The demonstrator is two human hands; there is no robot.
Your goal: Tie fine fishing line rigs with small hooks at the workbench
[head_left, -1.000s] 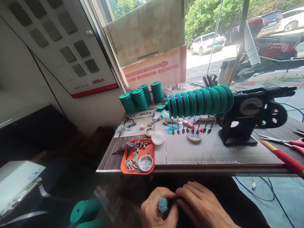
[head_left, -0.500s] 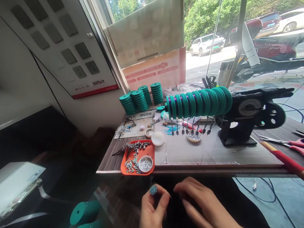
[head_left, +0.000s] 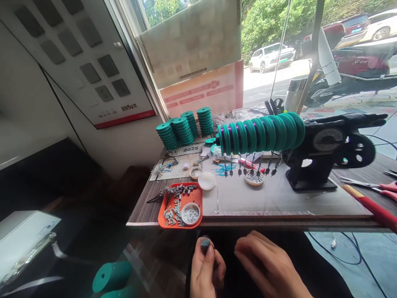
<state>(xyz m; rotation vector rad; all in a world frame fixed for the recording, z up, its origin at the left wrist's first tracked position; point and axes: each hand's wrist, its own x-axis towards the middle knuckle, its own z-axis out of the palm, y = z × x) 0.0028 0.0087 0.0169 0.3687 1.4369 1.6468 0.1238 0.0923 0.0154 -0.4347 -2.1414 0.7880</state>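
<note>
Below the table edge, my left hand (head_left: 206,267) pinches a small tight bundle of thin pieces with bluish ends (head_left: 205,243) between thumb and fingers. My right hand (head_left: 268,260) is just to its right, apart from it, fingers curled together with the tips turned inward; whether anything is in them is hidden. Closest on the table is an orange tray (head_left: 163,221) with metal cylinders, small pin-like pieces and a white dish (head_left: 182,217) of tiny silvery parts. Beyond, a row of green spools (head_left: 263,133) sits on the shaft of a black geared stand (head_left: 310,165).
Stacks of green spools (head_left: 184,131) stand at the back left. A dish of beads (head_left: 254,184), a white lid (head_left: 206,181) and blue strips (head_left: 225,169) lie mid-table. Scissors (head_left: 376,186) and a red-handled tool (head_left: 376,211) lie at right. More spools (head_left: 111,276) are low left.
My left hand has shifted slightly right and its thumb now lies up against the bundle. The right hand has moved a little to the right, widening its curl slightly.
</note>
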